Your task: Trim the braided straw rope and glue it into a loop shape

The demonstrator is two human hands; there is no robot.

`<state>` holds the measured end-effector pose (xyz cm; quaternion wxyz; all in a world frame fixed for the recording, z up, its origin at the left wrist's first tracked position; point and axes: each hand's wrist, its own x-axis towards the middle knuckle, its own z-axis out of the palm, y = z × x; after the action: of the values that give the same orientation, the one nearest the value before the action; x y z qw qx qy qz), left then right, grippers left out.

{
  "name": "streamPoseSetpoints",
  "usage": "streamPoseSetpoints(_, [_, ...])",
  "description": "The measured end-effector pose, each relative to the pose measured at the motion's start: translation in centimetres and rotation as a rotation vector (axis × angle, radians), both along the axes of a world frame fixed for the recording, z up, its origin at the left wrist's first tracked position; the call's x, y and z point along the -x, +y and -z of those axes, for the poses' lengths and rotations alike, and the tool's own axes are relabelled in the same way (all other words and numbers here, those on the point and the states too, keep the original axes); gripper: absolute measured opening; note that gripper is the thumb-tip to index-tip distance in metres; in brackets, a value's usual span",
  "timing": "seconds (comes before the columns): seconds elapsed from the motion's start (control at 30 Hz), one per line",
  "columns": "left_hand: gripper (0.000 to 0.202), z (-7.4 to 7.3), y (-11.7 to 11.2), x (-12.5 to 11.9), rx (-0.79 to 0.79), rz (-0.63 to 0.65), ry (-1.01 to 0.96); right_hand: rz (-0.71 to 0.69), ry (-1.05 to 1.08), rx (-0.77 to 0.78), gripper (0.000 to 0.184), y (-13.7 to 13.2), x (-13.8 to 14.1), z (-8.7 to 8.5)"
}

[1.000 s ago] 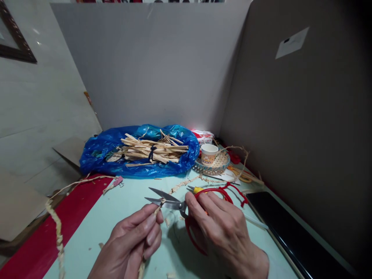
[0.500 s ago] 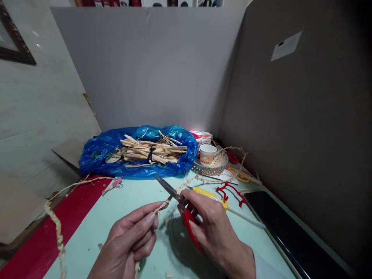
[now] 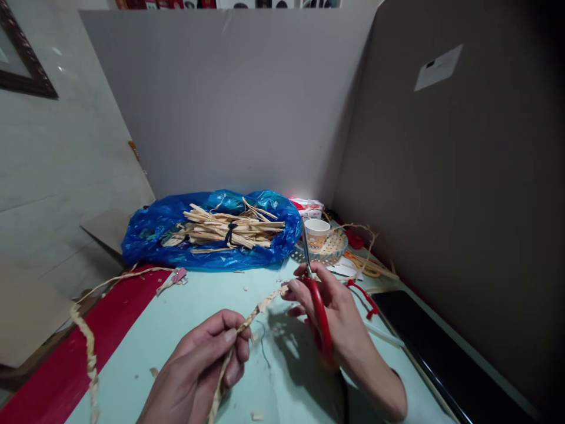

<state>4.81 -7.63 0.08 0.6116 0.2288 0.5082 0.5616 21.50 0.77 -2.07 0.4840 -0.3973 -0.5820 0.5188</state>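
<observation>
My left hand [image 3: 212, 353] pinches a braided straw cord [image 3: 260, 307] between thumb and fingers, and the cord runs down through the palm. My right hand [image 3: 329, 306] keeps red-handled scissors [image 3: 320, 312] hooked on it, their blades pointing up and away. Its thumb and fingertips meet the far end of the braid, which stretches between both hands. Past my right hand, the cord's continuation is partly hidden. Small straw scraps and a thin dark thread [image 3: 265, 347] lie on the pale green table [image 3: 203, 294] beneath.
A blue plastic bag [image 3: 145, 235] with a tied straw bundle [image 3: 233, 228] lies at the back. Beside it a paper cup [image 3: 316, 234] stands in a woven basket [image 3: 339, 244]. A black glossy panel [image 3: 432, 347] is at right; a pink clip [image 3: 179, 275] holds cord at left.
The scissors have swung from lying across the cord to pointing upward, away from it. My right hand has moved slightly right and up, and its fingertips now touch the braid.
</observation>
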Motion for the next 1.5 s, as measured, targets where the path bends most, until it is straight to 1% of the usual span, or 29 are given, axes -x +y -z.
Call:
streamPoseSetpoints(0.07, [0.006,-0.2,-0.1,-0.2,0.008,0.015,0.039,-0.040,0.203,0.101,0.035,0.5,0.2,0.4])
streamPoseSetpoints(0.13, [0.014,-0.1,-0.1,-0.4,-0.005,0.056,0.118,-0.077,0.391,0.167,0.039,0.7,0.3,0.6])
streamPoseSetpoints(0.17, [0.020,0.0,0.0,-0.5,-0.006,0.079,0.169,-0.086,0.442,0.179,0.039,0.6,0.3,0.6])
streamPoseSetpoints(0.23, [0.029,0.3,0.0,-0.6,-0.012,0.111,0.290,-0.087,0.470,0.174,0.039,0.5,0.2,0.2])
streamPoseSetpoints(0.3, [0.032,0.6,0.1,-0.6,-0.026,0.117,0.399,-0.088,0.443,0.153,0.039,0.3,0.1,-0.3])
streamPoseSetpoints(0.4, [0.031,0.8,0.1,-0.8,-0.106,0.092,0.509,-0.071,0.372,0.095,0.037,0.1,-0.2,-0.9])
streamPoseSetpoints(0.47, [0.026,0.9,0.0,-1.0,-0.146,0.060,0.535,-0.059,0.334,0.054,0.036,0.0,-0.3,-1.1])
streamPoseSetpoints(0.53, [0.023,1.0,-0.1,-1.2,-0.166,0.054,0.509,-0.065,0.301,0.018,0.036,0.0,-0.3,-1.0])
streamPoseSetpoints(0.63, [0.023,1.3,-0.2,-1.4,-0.145,0.100,0.411,-0.113,0.195,-0.018,0.032,0.1,-0.4,-0.6])
streamPoseSetpoints(0.73, [0.021,1.4,-0.2,-1.4,-0.119,0.114,0.319,-0.113,-0.059,-0.131,0.024,0.5,-0.5,0.0])
streamPoseSetpoints(0.83, [0.019,1.2,0.1,-1.2,-0.123,0.085,0.230,-0.093,-0.388,-0.298,0.012,0.6,-0.8,0.1])
streamPoseSetpoints(0.9, [0.018,1.1,0.4,-0.9,-0.113,0.043,0.154,-0.093,-0.515,-0.416,0.004,0.4,-1.1,-0.1])
streamPoseSetpoints(0.93, [0.017,1.1,0.5,-0.7,-0.103,0.017,0.120,-0.092,-0.542,-0.489,0.004,0.2,-1.2,-0.3])
streamPoseSetpoints(1.0, [0.013,1.2,0.6,-0.2,-0.090,-0.045,0.080,-0.090,-0.566,-0.660,0.019,-0.3,-1.3,-0.5])
streamPoseSetpoints(1.03, [0.012,1.2,0.6,-0.1,-0.091,-0.076,0.070,-0.074,-0.598,-0.733,0.024,-0.6,-1.4,-0.6])
streamPoseSetpoints(1.07, [0.010,1.3,0.6,0.1,-0.096,-0.101,0.063,-0.055,-0.637,-0.799,0.025,-0.8,-1.4,-0.6])
streamPoseSetpoints(1.17, [0.005,1.4,0.5,0.2,-0.132,-0.125,0.031,-0.015,-0.763,-0.936,0.021,-1.2,-1.2,-0.6])
streamPoseSetpoints(1.27, [0.011,1.2,0.4,0.1,-0.134,-0.107,-0.004,-0.041,-0.827,-1.005,0.025,-1.2,-1.0,-0.4])
streamPoseSetpoints(1.4, [0.018,1.2,0.4,0.0,-0.118,-0.107,-0.047,-0.099,-0.868,-1.043,0.033,-1.1,-1.2,-0.2])
streamPoseSetpoints(1.5, [0.022,1.2,0.3,0.0,-0.121,-0.115,-0.077,-0.091,-0.863,-1.094,0.037,-1.1,-1.4,-0.2])
